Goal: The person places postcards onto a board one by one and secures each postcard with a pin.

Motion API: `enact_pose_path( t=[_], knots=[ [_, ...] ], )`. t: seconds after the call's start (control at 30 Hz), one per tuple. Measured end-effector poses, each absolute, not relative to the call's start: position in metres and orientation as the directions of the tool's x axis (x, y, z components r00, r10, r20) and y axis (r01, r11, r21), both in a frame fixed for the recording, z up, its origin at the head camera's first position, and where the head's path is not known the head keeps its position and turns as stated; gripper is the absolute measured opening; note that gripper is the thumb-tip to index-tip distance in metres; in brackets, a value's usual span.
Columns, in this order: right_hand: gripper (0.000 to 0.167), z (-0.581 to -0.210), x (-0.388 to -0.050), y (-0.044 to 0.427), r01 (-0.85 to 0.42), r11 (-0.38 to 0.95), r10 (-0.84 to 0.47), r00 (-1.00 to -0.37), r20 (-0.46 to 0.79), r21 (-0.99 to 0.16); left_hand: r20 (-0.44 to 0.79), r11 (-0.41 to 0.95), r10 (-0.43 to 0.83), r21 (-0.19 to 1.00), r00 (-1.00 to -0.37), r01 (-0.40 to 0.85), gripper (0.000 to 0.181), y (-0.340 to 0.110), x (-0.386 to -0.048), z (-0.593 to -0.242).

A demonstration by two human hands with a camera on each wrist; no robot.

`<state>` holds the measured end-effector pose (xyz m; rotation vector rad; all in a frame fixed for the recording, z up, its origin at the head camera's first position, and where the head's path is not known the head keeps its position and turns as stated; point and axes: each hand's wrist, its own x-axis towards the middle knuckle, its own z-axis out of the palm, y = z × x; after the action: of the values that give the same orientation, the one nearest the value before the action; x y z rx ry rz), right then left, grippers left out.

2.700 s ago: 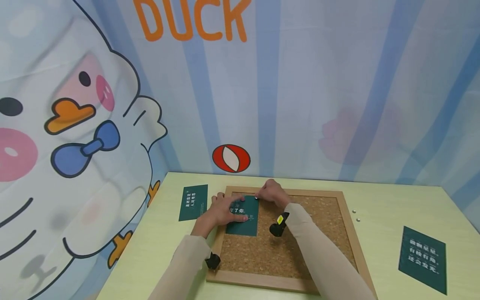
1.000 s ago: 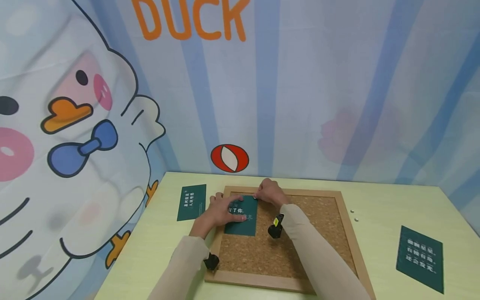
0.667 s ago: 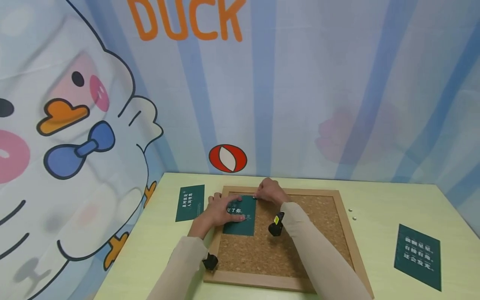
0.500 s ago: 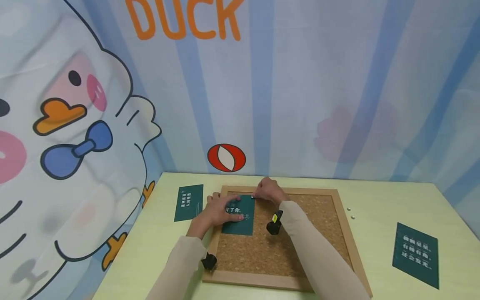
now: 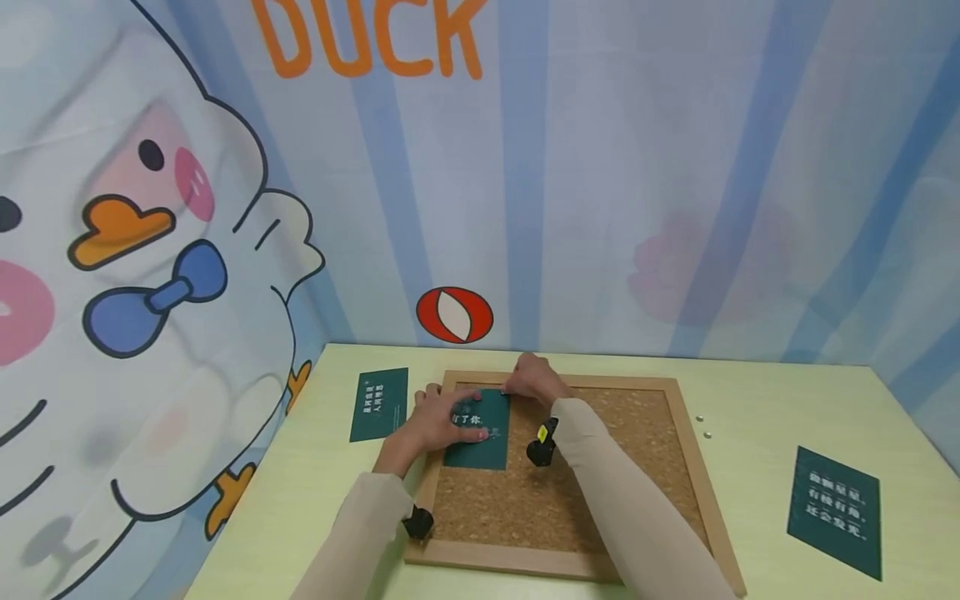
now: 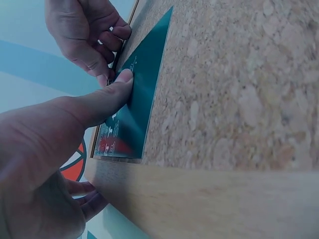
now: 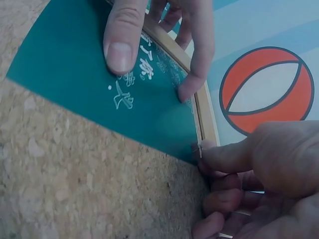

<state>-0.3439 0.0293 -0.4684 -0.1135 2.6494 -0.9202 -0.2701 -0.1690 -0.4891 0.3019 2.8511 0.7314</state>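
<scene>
Barely shifting since a second ago, bracing the green card (image 5: 480, 453) on the corkboard's (image 5: 517, 508) far left with the left hand (image 5: 437, 421) spread wide, pinching a silvery pin (image 7: 200, 150) at the card's far-right corner with the right hand (image 5: 536, 381), seemingly mid-fastening.

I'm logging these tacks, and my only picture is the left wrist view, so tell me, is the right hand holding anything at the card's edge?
Observer: Yes, the right wrist view shows the right hand holding a small shiny tack, or what looks like one, at a corner of the card.
Operator: Any more small pieces nearby?
Observer: Two shiny studs lie on the table, right of the board.
Operator: And any card on that side?
Observer: One loose card, farther right than the studs, with white writing facing up.
</scene>
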Motion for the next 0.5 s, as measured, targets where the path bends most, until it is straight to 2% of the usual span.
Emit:
enact_pose_path(
  t=[0.27,0.5],
  knots=[
    [0.036,-0.4652,-0.3439,0.0257,-0.028,0.831,-0.224,-0.931,-0.287,-0.556,-0.138,0.862,0.233,0.487,-0.963,0.139,0.074,-0.1706,-0.2686,-0.4892],
    [0.033,-0.4619,-0.3448,0.0274,0.006,0.838,-0.206,-0.922,-0.326,-0.546,-0.13,0.854,0.239,0.499,-0.962,0.145,0.074,-0.1701,-0.269,-0.4887]
  ],
)
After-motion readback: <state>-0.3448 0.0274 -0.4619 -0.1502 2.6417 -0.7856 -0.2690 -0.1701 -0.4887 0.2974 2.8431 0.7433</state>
